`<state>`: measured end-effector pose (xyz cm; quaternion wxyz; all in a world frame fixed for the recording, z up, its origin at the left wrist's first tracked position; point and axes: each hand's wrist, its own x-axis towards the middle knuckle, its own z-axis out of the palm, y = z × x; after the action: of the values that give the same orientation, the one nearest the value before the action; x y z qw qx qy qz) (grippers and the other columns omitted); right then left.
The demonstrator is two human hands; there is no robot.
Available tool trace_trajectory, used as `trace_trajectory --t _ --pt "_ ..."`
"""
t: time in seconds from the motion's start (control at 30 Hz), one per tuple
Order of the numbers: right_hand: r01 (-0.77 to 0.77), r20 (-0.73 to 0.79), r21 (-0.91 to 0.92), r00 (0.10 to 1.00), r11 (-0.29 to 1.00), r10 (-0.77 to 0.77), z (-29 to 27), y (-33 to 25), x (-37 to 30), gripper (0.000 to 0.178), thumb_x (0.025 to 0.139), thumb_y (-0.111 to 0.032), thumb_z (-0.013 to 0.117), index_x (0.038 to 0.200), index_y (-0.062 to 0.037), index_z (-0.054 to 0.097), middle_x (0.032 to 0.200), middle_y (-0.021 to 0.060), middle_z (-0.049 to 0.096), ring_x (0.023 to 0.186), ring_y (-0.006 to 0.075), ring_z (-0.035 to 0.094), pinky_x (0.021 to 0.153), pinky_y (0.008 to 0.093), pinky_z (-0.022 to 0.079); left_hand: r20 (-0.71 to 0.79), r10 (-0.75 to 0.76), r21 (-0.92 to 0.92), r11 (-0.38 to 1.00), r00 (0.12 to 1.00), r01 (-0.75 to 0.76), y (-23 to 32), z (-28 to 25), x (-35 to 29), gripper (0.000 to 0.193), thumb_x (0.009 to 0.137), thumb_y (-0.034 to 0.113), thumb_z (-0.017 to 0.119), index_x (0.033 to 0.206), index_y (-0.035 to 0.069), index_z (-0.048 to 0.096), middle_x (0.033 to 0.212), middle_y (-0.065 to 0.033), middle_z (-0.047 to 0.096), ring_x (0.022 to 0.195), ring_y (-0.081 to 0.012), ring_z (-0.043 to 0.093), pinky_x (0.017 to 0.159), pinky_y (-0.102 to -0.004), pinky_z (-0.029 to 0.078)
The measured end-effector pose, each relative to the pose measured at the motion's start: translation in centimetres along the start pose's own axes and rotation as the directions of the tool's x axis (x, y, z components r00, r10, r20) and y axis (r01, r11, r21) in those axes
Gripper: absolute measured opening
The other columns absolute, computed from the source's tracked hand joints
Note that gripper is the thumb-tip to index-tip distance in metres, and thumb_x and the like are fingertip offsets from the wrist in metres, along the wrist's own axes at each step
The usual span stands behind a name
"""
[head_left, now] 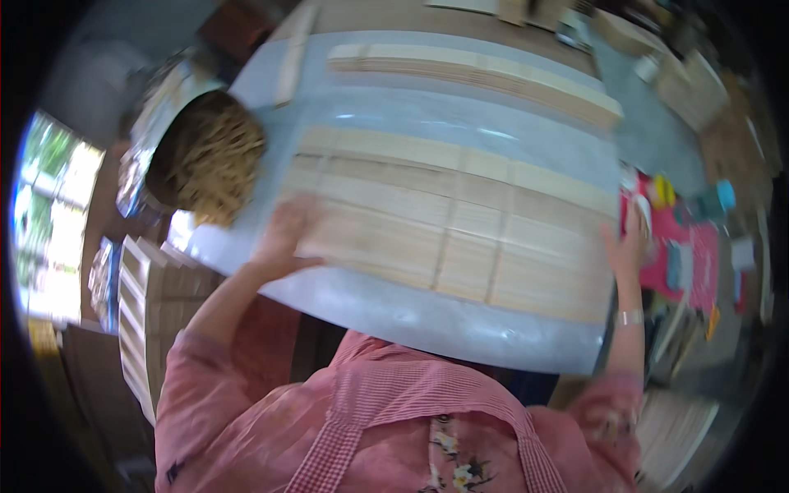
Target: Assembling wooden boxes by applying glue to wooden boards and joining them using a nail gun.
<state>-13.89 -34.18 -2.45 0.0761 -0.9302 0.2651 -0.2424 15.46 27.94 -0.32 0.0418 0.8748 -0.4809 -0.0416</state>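
Note:
Pale wooden slats (pixel 394 226) lie edge to edge as a flat panel on the table, with narrow dark lines running across them. My left hand (pixel 289 234) is at the panel's left end, fingers and thumb apart, its fingertips blurred by motion. At the right end is my right hand (pixel 627 246), its thumb apart from the fingers and toward the panel's edge. Whether either hand presses on the wood, I cannot tell. Farther back lies a long, narrow stack of slats (pixel 477 78).
The table has a shiny, pale blue-grey cover (pixel 370 316). A dark round container (pixel 168 156) of wood strips (pixel 218 160) stands at the left, above stacked wooden pieces (pixel 136 316). Pink cloth (pixel 699 255) and a teal-capped bottle (pixel 713 201) are at the right. A single slat (pixel 292 66) lies far left.

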Motion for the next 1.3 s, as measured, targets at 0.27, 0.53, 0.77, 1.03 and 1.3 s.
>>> trace_trajectory --t 0.27,0.53,0.77,1.03,1.3 --pt "0.307 0.412 0.148 0.845 0.940 -0.341 -4.1 -9.7 -11.1 0.074 0.079 -0.026 0.077 0.144 -0.0032 0.051 0.159 0.0185 0.037 0.145 0.0422 0.034 0.118 0.0546 0.026 0.026 0.296 0.136 0.945 0.955 -0.296 6.7 1.6 4.9 0.077 0.093 0.064 0.051 0.154 0.017 0.039 0.167 -0.0031 0.025 0.154 -0.0345 0.018 0.122 -0.0558 0.020" --pt "0.318 0.310 0.032 0.898 0.947 -0.312 -0.9 -9.0 -10.6 0.067 0.082 -0.021 0.075 0.143 -0.0046 0.052 0.159 0.0171 0.038 0.145 0.0439 0.034 0.118 0.0541 0.027 -0.069 0.168 0.165 0.974 0.983 -0.155 7.5 3.6 6.2 0.076 0.095 0.062 0.053 0.154 0.017 0.039 0.166 -0.0040 0.026 0.154 -0.0350 0.016 0.123 -0.0556 0.018" --pt "0.338 0.445 0.144 0.817 0.930 -0.366 -5.2 -11.0 -11.7 0.046 0.079 -0.017 0.077 0.120 -0.0038 0.060 0.129 0.0135 0.057 0.120 0.0358 0.053 0.106 0.0473 0.039 0.013 0.193 0.100 0.976 0.981 -0.194 8.7 1.4 3.5 0.085 0.089 0.065 0.060 0.155 0.017 0.037 0.165 -0.0070 0.028 0.155 -0.0345 0.015 0.123 -0.0551 0.019" --pt "0.377 0.312 -0.049 0.886 0.925 -0.344 -6.9 -9.9 -8.0 0.017 0.084 -0.010 0.068 0.098 -0.0071 0.059 0.099 0.0115 0.059 0.091 0.0327 0.056 0.080 0.0418 0.047 0.233 -0.165 0.315 0.945 0.958 0.086 2.0 -4.7 0.4 0.078 0.079 0.032 0.077 0.149 0.016 0.045 0.129 -0.0081 0.065 0.123 -0.0313 0.058 0.112 -0.0515 0.037" --pt "0.074 0.259 -0.241 0.966 0.968 -0.009 -2.0 -12.4 -4.5 0.023 0.091 -0.013 0.060 0.112 -0.0070 0.056 0.089 0.0158 0.070 0.079 0.0397 0.066 0.068 0.0500 0.051 0.077 -0.129 0.093 0.988 0.989 0.122 3.7 -1.4 0.3 0.016 0.086 0.012 0.059 0.097 0.006 0.068 0.102 -0.0121 0.071 0.095 -0.0374 0.065 0.082 -0.0467 0.053"
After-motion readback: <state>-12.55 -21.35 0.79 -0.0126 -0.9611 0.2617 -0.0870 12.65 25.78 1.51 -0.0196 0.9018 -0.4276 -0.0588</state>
